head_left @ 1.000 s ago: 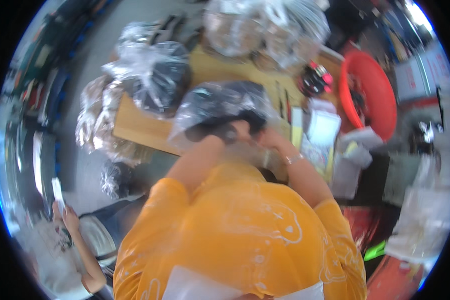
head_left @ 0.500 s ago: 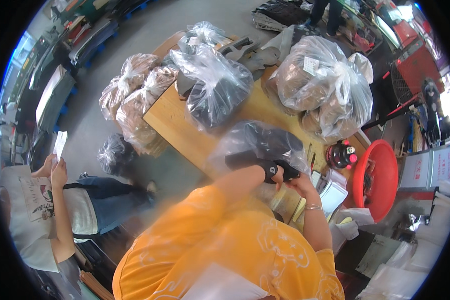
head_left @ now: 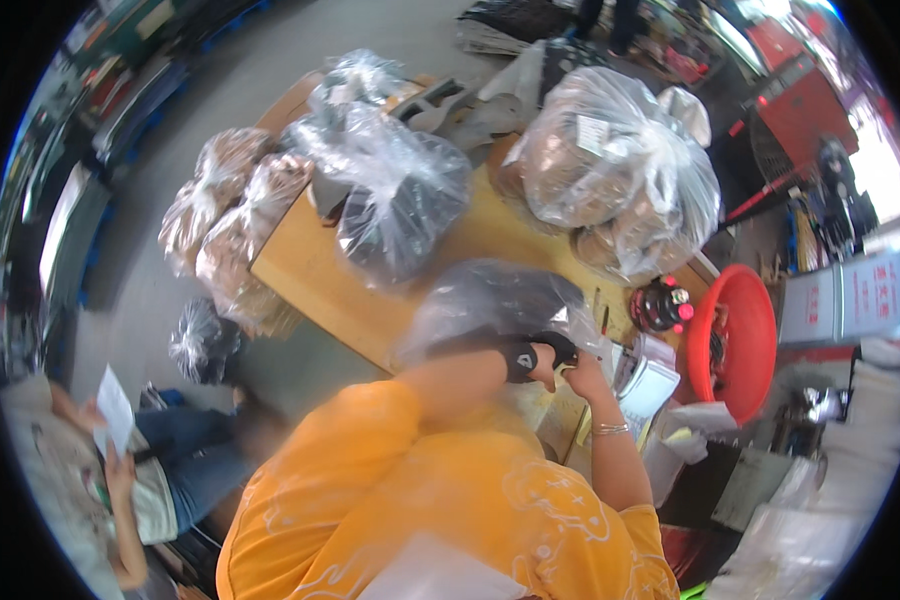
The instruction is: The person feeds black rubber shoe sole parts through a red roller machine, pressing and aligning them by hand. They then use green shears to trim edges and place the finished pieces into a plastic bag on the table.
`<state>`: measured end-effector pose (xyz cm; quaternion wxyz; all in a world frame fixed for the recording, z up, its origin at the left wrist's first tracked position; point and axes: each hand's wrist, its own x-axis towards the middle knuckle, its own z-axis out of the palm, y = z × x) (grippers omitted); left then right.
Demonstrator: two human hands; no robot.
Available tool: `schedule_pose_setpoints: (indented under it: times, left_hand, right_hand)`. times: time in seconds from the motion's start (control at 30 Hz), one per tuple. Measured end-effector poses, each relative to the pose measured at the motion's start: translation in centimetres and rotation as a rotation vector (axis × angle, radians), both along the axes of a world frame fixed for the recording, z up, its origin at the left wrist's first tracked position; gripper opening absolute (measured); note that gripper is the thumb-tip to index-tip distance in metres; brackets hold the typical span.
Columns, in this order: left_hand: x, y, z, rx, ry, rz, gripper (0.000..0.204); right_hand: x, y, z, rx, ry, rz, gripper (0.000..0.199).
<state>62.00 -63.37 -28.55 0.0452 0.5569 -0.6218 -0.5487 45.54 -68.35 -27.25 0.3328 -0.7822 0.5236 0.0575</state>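
A clear plastic bag with dark contents lies on the near part of the wooden table, just beyond my hands. My left hand, with a black band round its wrist, reaches across the bag's near side. Its fingers are curled beside a dark curved piece; what they hold is not clear. Close against it, my right hand, a bangle on its wrist, is closed at the bag's right edge. The fingertips of both hands are partly hidden.
Several stuffed clear bags stand on and beside the wooden table. On the right are a dark bottle with pink caps, papers and a red basin. A person holding a paper stands at the left.
The whole view has shifted, so the table things sit further left. My hands stay together at the bag's edge, closer to each other. The person at the left has lowered the paper.
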Motion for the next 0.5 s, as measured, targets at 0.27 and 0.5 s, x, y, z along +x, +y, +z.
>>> schedule_pose_setpoints:
  times: [0.27, 0.5]
  left_hand:
    - [3.0, 5.7, 12.4, -0.620, 0.295, 0.013, 0.051]
    - [-4.4, 9.0, 32.3, -1.032, 1.979, -0.489, 0.046]
  right_hand:
    - [-2.7, 7.8, 8.6, -0.432, -0.362, -0.151, 0.034]
    - [-6.4, 17.0, 15.0, -0.481, -0.538, -0.513, 0.043]
